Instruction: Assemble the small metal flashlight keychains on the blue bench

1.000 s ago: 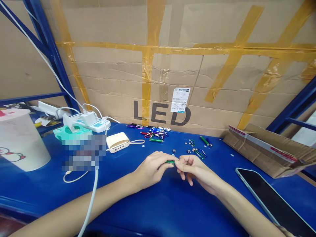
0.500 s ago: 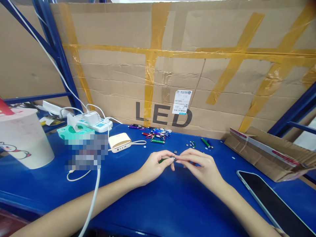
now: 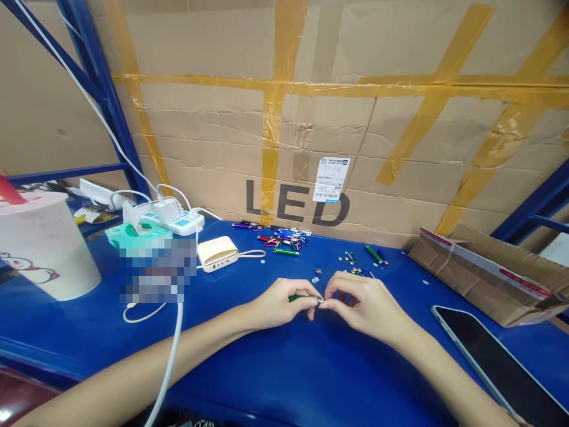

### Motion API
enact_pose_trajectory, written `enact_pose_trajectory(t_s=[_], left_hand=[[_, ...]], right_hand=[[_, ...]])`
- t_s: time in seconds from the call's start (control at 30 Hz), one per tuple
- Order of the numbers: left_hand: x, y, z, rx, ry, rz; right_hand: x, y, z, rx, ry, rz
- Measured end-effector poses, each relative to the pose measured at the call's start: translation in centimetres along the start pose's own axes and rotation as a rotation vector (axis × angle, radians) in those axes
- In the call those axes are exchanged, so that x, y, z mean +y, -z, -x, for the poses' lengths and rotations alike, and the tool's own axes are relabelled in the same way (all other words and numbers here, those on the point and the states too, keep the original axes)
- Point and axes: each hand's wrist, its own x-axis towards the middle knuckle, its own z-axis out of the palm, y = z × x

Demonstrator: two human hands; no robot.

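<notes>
The left hand [image 3: 281, 303] is pinching the green tube [image 3: 293, 298] between thumb and fingers, holding it level above the near middle of the table [image 3: 284, 373]. Its metal end [image 3: 319, 300] is poking out to the right, probably so that the other hand is getting free access to it. The right hand [image 3: 376, 302] is pinching that end with thumb and forefinger tips, the two fingers bowing into a ring. The loose parts are lying beyond the hands, seemingly for easy reach: a metal cap [image 3: 318, 271] just past the fingertips, clips [image 3: 362, 273] to the far right, and a pile of colored tubes [image 3: 287, 240] farther left.

Compared with half a second ago, the right fingers are arching more openly, so the metal end is showing better. Pale discs [image 3: 316, 280] are now appearing beside the cap, and more of the clips is showing past the right hand.
</notes>
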Motion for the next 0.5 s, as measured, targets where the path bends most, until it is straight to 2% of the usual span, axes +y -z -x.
enact_pose_trajectory(t_s=[0.1,0.23,0.3,0.43,0.5], left_hand=[[0.1,0.0,0.2,-0.067,-0.002,0.018],[0.2,-0.4,0.3,-0.058,-0.033,0.083],[0.1,-0.6,0.4,-0.039,-0.039,0.068],[-0.1,-0.7,0.3,0.04,-0.034,0.037],[-0.2,-0.7,0.1,0.069,-0.037,0.059]], right_hand=[[-0.3,0.1,0.1,-0.072,0.037,-0.003],[-0.8,0.0,0.1,-0.078,-0.013,-0.116],[-1.0,-0.3,0.1,-0.095,-0.105,-0.231],[-1.0,-1.0,0.0,-0.185,-0.401,-0.617],[-0.9,-1.2,-0.2,-0.198,-0.477,-0.744]])
